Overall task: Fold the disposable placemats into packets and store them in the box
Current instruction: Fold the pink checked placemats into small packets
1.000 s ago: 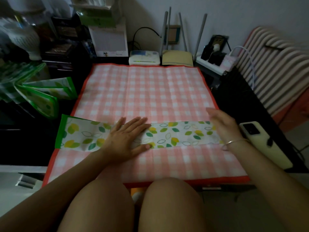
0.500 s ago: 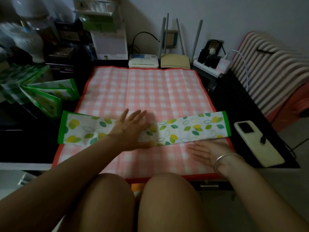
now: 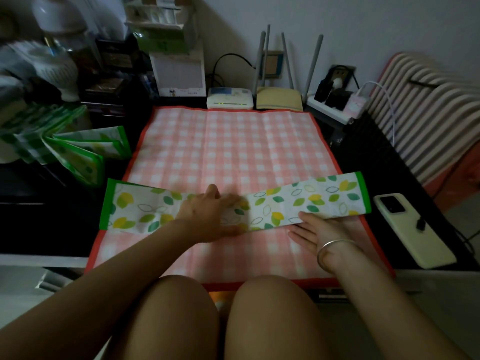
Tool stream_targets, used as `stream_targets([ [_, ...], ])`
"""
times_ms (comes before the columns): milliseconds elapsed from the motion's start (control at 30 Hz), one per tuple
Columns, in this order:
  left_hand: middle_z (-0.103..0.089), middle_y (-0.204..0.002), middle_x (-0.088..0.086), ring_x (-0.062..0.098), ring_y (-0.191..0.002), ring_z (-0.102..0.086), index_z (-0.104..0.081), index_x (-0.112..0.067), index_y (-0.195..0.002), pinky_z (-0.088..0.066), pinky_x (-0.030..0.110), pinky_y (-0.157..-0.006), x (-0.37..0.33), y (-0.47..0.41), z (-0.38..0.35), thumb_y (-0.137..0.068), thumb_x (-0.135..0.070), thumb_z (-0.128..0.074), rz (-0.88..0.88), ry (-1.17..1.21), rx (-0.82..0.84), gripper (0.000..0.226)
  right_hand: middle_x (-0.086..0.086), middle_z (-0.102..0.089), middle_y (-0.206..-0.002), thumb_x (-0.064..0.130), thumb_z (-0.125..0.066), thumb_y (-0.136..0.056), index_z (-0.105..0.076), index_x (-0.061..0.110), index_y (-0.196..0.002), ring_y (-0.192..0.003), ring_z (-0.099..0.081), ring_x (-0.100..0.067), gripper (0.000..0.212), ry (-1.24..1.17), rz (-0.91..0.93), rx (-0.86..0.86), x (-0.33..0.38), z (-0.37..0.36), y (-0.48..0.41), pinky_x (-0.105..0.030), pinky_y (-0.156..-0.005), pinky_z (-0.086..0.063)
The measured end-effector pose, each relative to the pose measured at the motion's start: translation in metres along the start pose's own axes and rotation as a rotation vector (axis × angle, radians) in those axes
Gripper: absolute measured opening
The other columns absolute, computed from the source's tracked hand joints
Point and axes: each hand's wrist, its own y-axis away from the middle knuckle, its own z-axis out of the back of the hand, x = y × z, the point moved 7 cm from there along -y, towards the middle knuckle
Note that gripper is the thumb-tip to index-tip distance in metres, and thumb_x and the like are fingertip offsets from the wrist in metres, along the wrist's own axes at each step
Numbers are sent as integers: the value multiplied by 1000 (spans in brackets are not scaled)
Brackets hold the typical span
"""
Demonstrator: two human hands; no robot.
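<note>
A leaf-print placemat, folded into a long narrow strip with green ends, lies crosswise under both hands, on top of a pink checked placemat spread flat over the dark tabletop. The left hand rests palm down on the middle of the strip with its fingers spread flat, though they are blurred. The right hand lies palm up with straight fingers just beside the left hand. Its fingertips are tucked under the near edge of the strip's right half, which tilts up a little toward its far green end. A thin bracelet circles the right wrist.

Beyond and to the outer side of the left hand, a loose pile of folded leaf-print placemats fans out at the tabletop's edge. On the outer side of the right hand, a pale phone lies face down with a cable plugged in. Far beyond both hands, a router with upright antennas stands against the wall.
</note>
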Motion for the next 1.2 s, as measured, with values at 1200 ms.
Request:
stream_targets([
  [1200, -53, -143, 7, 27, -134, -46, -58, -16, -135, -34, 43, -111, 120, 119, 23, -97, -28, -42, -99, -49, -581, 42, -5, -70, -79, 43, -50, -71, -59, 15, -89, -77, -64, -32, 34, 1268, 941, 109, -8, -179, 13, -35, -66, -52],
])
